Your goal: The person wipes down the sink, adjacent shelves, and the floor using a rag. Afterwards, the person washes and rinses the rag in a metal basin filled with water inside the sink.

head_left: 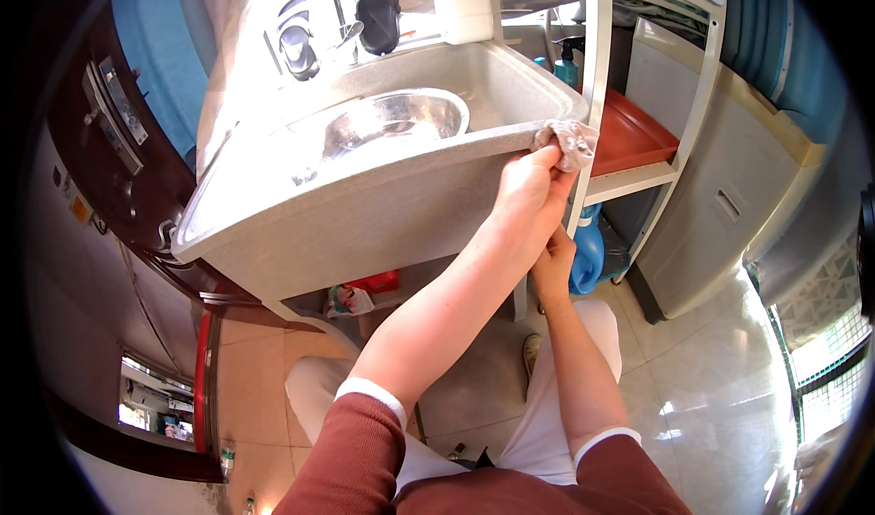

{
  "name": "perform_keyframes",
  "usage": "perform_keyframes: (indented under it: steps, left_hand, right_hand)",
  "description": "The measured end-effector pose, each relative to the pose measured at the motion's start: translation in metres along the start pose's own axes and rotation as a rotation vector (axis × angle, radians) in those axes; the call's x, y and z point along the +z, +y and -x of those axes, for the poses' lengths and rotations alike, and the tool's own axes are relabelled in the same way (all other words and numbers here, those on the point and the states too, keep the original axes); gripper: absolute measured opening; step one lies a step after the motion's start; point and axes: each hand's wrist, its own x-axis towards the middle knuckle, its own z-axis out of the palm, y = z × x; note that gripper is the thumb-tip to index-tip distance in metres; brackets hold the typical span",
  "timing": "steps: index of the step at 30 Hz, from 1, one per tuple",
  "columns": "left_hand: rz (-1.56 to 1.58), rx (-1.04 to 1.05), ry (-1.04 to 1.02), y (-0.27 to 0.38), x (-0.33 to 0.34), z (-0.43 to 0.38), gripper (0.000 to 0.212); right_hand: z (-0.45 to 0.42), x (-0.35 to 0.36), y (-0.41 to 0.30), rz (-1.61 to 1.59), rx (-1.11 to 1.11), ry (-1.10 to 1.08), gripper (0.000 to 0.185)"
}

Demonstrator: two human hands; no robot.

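My left hand (530, 183) reaches to the front right corner of a stone-like laundry sink (383, 211) and grips a crumpled, pale wet cloth (571, 144) against the rim. Below it, my right hand (555, 258) is beside the sink's right end, near the shelf's white post; its fingers are partly hidden behind my left hand, so what it touches cannot be seen. A shiny metal basin (403, 115) sits inside the sink.
Dark sandals (376, 12), a faucet (348, 40) and a white jug (465, 9) are at the sink's back. At right, a white shelf rack (632, 187) holds a red tray (632, 135), with a blue bottle (586, 258) below. A dark red door (96, 98) stands left.
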Motion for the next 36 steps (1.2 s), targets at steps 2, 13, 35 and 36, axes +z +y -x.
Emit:
perform_keyframes:
  steps: [2, 13, 35, 36]
  left_hand:
    - [0.023, -0.037, 0.013, -0.009, 0.001, -0.011, 0.032]
    - [-0.431, -0.124, -0.306, 0.042, -0.067, 0.047, 0.056]
    - [-1.148, 0.989, 0.212, 0.145, -0.125, 0.128, 0.016]
    - [-1.085, 1.037, 0.253, 0.149, -0.129, 0.13, 0.015]
  right_hand:
    - [-0.002, -0.006, 0.008, -0.049, 0.061, 0.01, 0.006]
    - [-0.016, -0.024, -0.027, -0.739, 0.245, -0.144, 0.038]
    - [-0.05, 0.011, -0.027, 0.012, -0.3, 0.279, 0.03]
    - [-0.044, 0.025, -0.037, -0.006, -0.219, 0.296, 0.031]
